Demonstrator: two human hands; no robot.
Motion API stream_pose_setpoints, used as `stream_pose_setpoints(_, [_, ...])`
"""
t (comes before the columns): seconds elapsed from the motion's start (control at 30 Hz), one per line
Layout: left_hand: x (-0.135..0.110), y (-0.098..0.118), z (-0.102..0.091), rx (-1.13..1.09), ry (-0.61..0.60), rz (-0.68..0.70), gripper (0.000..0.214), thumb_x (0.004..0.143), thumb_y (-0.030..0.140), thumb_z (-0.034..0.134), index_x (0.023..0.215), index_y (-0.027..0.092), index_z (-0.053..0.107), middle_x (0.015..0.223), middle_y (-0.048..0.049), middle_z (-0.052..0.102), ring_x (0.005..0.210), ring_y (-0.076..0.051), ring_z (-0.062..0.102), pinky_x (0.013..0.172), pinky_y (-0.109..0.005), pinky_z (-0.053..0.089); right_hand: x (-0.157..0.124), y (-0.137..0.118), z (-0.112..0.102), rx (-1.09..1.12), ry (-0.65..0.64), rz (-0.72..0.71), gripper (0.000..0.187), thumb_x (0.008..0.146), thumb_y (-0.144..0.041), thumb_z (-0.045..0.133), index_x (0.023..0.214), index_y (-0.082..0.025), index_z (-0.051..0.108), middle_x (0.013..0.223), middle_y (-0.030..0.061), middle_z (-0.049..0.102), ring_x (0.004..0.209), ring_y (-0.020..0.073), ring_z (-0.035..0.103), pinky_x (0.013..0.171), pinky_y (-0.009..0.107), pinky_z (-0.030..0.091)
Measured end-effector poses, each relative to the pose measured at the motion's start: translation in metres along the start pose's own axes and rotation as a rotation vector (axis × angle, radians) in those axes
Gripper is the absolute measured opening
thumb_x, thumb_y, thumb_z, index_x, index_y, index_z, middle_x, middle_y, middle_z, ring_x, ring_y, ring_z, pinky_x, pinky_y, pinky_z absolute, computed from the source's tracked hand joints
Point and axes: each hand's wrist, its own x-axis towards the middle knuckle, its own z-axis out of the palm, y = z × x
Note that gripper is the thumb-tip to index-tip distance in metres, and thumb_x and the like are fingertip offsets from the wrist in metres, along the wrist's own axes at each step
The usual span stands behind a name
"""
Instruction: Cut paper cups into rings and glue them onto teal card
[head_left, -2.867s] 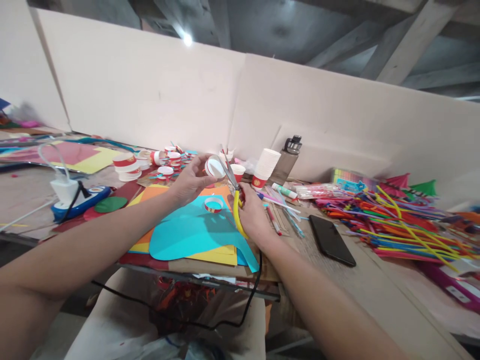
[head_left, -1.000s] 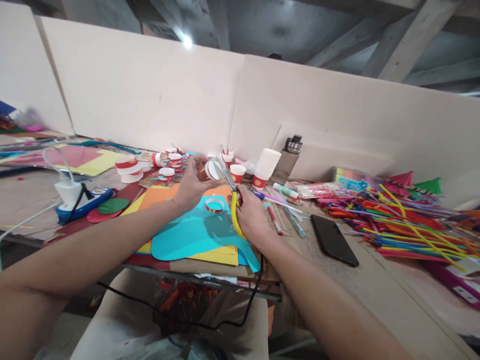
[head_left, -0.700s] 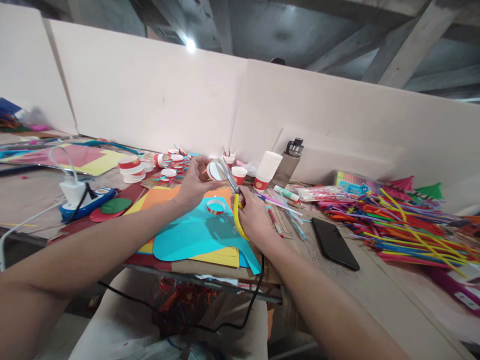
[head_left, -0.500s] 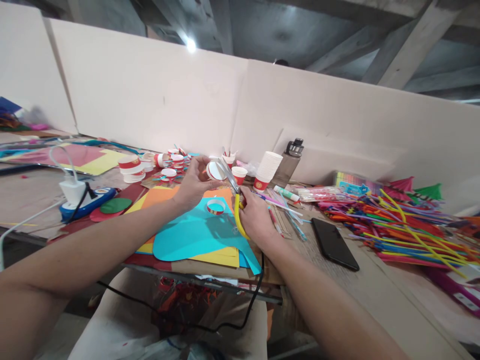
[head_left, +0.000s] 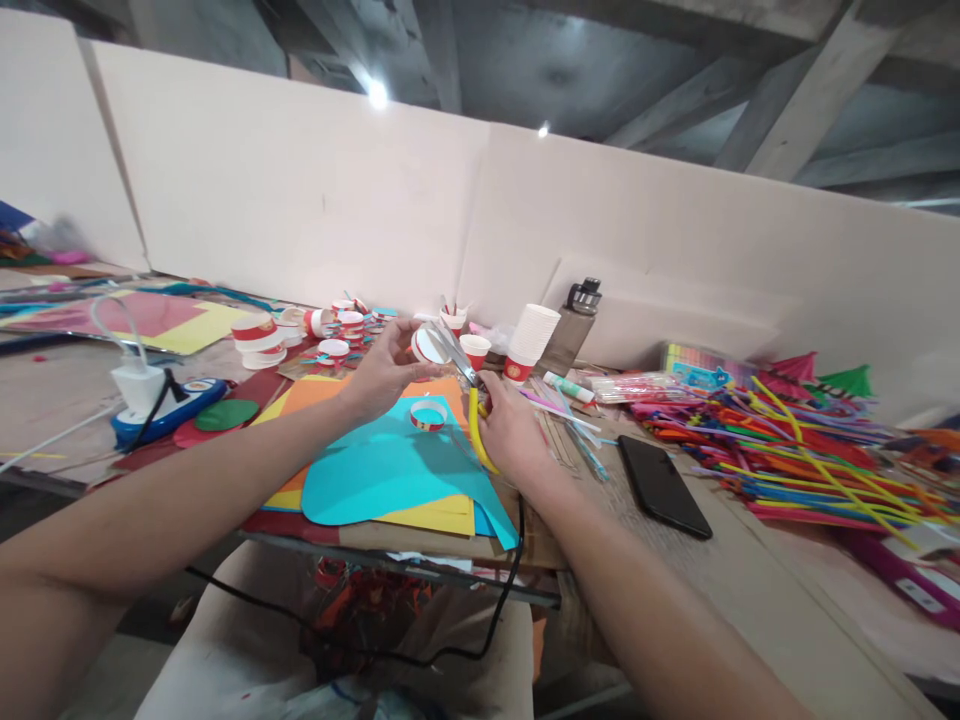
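My left hand (head_left: 390, 368) is closed on a cut-down paper cup piece (head_left: 430, 346), white inside, its round opening tilted toward me. In my right hand (head_left: 508, 425) is a pair of scissors (head_left: 475, 425) with yellow handles, my fingers wrapped round them. The metal blades point up and left and lie against the cup piece's edge; whether they are cutting into it I cannot tell. Below, a cut paper cup ring (head_left: 428, 415) rests on a sheet of turquoise paper (head_left: 375, 470). Yellow and orange sheets (head_left: 307, 398) stick out from under it.
A stack of paper cups (head_left: 531, 340) stands before a grey bottle (head_left: 571, 330). A black phone (head_left: 664, 487) and a heap of coloured pipe cleaners (head_left: 795, 450) lie at right. Several cut cup pieces (head_left: 259, 340) and a blue power strip (head_left: 169, 410) sit at left.
The whole view has shifted slightly to the left. My hands, the scissors and the cup piece keep nearly the same pose.
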Motion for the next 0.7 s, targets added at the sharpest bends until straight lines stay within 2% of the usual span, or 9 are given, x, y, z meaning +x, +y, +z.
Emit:
stream_pose_setpoints(0.3, [-0.001, 0.006, -0.001, -0.024, -0.026, -0.045, 0.052, 0.063, 0.017, 0.087, 0.104, 0.021, 0.056, 0.103, -0.0005, 0.066, 0.084, -0.013, 0.065, 0.069, -0.024, 0.058, 0.000, 0.001, -0.003, -0.020, -0.011, -0.027, 0.049, 0.078, -0.007, 0.050, 0.126, -0.017, 0.057, 0.101, 0.0113, 0.068, 0.084, 0.0239, 0.059, 0.068, 0.031, 0.037])
stream_pose_setpoints(0.53, [0.000, 0.011, -0.006, -0.049, -0.019, -0.102, 0.052, 0.064, 0.016, 0.085, 0.109, 0.020, 0.060, 0.102, -0.0033, 0.069, 0.086, -0.015, 0.066, 0.069, -0.023, 0.056, -0.001, -0.002, -0.008, -0.061, -0.033, -0.006, 0.045, 0.081, -0.007, 0.048, 0.123, -0.017, 0.060, 0.099, 0.0116, 0.071, 0.084, 0.0245, 0.062, 0.065, 0.031, 0.033])
stream_pose_setpoints(0.7, [-0.001, 0.017, -0.006, -0.110, -0.028, -0.115, 0.046, 0.068, 0.023, 0.084, 0.107, 0.018, 0.060, 0.097, -0.0043, 0.070, 0.081, -0.014, 0.065, 0.065, -0.021, 0.054, -0.002, -0.005, -0.012, -0.072, -0.051, -0.004, 0.043, 0.082, -0.007, 0.049, 0.121, -0.018, 0.062, 0.096, 0.0089, 0.072, 0.081, 0.0221, 0.062, 0.063, 0.030, 0.030])
